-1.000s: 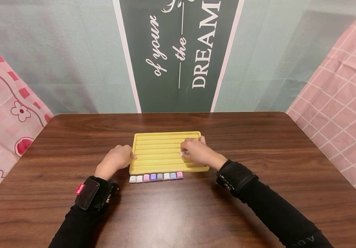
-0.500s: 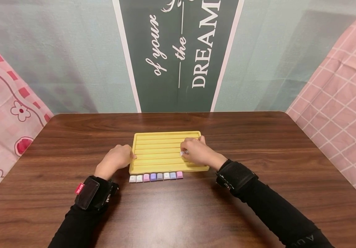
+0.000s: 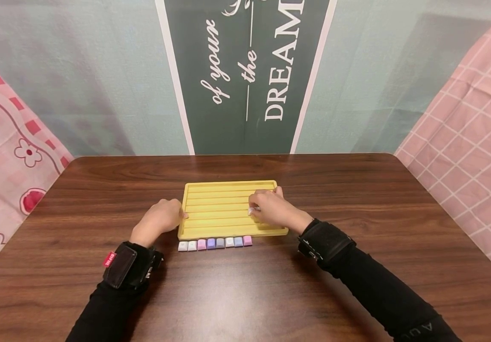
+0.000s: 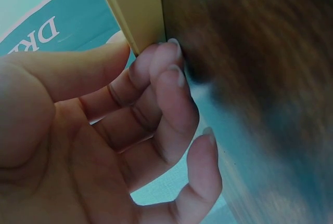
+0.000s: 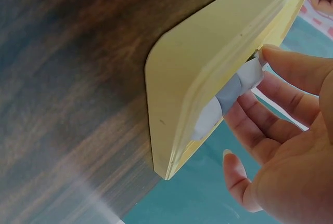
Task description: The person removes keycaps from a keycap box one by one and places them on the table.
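A yellow ridged tray lies on the table. My left hand grips its left edge, thumb on the rim and fingers curled against the outer side, as the left wrist view shows. My right hand reaches over the tray's right part and pinches a pale keycap between thumb and fingers. Beside those fingertips, in the right wrist view, a white keycap and a grey-blue keycap sit in a tray channel with another white one. From above, the right hand hides most of these.
A row of several keycaps, white, pink, purple, grey and blue, lies along the tray's front edge on the brown wooden table. A grey-green curtain hangs behind the table, with pink cloths at both sides.
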### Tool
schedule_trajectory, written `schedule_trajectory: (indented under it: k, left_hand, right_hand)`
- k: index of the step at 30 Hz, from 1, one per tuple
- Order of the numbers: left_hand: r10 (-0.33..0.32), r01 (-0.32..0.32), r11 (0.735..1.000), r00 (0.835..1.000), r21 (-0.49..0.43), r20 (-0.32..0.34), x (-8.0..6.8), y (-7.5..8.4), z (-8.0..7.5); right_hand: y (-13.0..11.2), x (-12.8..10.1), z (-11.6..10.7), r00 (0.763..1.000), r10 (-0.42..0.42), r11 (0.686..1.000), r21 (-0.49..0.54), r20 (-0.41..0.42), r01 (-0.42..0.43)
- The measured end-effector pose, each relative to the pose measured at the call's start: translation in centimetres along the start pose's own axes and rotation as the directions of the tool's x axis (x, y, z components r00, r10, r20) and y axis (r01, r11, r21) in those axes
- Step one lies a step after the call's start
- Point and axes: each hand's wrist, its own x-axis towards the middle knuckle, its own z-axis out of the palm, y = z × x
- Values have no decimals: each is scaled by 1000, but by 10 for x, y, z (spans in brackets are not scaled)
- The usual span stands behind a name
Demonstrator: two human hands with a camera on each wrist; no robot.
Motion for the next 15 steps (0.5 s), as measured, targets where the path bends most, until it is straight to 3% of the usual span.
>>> schedule_trajectory:
  k: [15]
  left_hand:
    - [2, -2, 1000, 1000, 3, 5, 0, 0, -1]
  right_hand:
    - [2, -1, -1, 1000, 10, 1000, 19, 11, -10]
